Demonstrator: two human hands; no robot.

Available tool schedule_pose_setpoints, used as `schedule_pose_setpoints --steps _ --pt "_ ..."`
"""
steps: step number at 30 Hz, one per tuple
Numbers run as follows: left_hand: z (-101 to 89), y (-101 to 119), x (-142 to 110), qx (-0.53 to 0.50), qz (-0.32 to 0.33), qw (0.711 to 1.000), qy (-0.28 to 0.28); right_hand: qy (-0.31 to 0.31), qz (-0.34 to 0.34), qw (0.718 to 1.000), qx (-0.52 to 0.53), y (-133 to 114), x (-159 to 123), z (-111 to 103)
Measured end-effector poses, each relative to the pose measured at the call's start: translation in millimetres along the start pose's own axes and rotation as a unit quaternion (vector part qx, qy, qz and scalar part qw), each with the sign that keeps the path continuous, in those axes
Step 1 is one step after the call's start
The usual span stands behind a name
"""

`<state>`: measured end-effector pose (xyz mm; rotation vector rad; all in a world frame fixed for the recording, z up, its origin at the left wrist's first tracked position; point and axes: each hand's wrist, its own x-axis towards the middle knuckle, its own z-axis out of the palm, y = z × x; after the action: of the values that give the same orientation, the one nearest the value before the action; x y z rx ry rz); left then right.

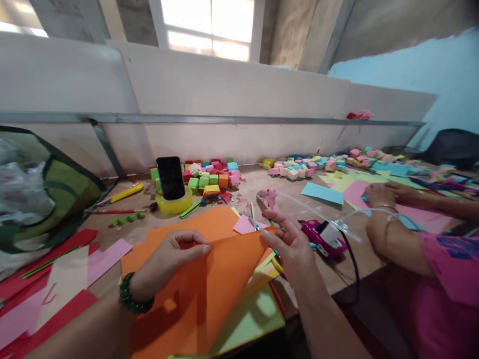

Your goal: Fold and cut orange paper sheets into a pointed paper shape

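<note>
An orange paper sheet (202, 289) lies folded over in front of me on top of a stack of coloured sheets (250, 319). My left hand (168, 259), with a green bead bracelet at the wrist, pinches the sheet's folded edge near the middle. My right hand (290, 244) holds the sheet's lifted right corner between thumb and fingers. Both hands are closed on the paper.
A phone (170, 177) stands in a yellow tape roll (174, 204). Several coloured paper cubes (209, 177) pile at the wall. A purple glue gun (324, 239) lies to the right. Another person's arms in a pink sleeve (445, 264) rest at right. A green bag (45, 194) sits at left.
</note>
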<state>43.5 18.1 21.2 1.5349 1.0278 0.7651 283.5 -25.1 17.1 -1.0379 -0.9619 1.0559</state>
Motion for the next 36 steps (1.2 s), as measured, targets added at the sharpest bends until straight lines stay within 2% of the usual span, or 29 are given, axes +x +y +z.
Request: schedule_pose_setpoints --steps 5,10,15,17,20,22,26,31,36 --pt "-2.4 2 0 0.033 0.009 0.999 -0.012 0.031 -0.025 0.999 -0.035 -4 6 -7" --pt "-4.3 4 0 0.054 0.015 0.998 -0.007 0.044 -0.017 0.998 -0.051 -6 11 -11" --pt "-4.5 6 1 0.038 0.010 0.999 0.012 0.098 -0.035 0.995 -0.004 -8 13 -17" --pt "-4.2 5 1 0.027 0.012 0.999 0.017 0.080 -0.016 0.996 0.021 -9 13 -19" --pt "-2.5 4 1 0.018 0.015 1.000 0.017 -0.016 0.059 0.998 0.016 -7 9 -17" --pt "-0.9 3 1 0.016 0.014 1.000 0.016 -0.044 0.067 0.997 -0.004 -3 7 -15" --pt "1.4 2 0 -0.005 0.012 1.000 0.008 -0.019 0.025 0.999 -0.023 2 6 -12" --pt "1.5 0 3 -0.068 -0.005 0.998 -0.013 0.016 0.013 1.000 -0.015 2 8 -10" --pt "1.8 -5 5 -0.104 -0.014 0.994 -0.022 0.023 0.005 1.000 -0.018 1 6 -5"
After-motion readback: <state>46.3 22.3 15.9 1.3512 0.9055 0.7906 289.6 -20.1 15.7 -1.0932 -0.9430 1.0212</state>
